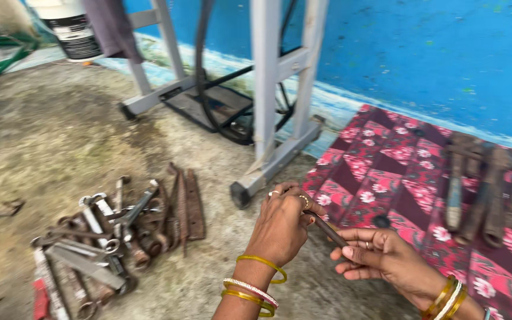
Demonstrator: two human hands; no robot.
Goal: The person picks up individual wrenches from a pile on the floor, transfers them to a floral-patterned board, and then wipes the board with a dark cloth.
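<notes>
Both hands grip 1 thin dark rod (327,228) above the concrete floor (60,136). Left hand (281,225) fingers clamped on its upper end; right hand (380,256) fingers pinch the lower end. Risk: rod could slip onto the floor between the spanner pile (108,243) and floral cloth (386,172), since each grip is fingertip only.

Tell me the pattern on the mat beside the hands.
Maroon mat with pink-and-white flowers, clearest in the head view.
</notes>
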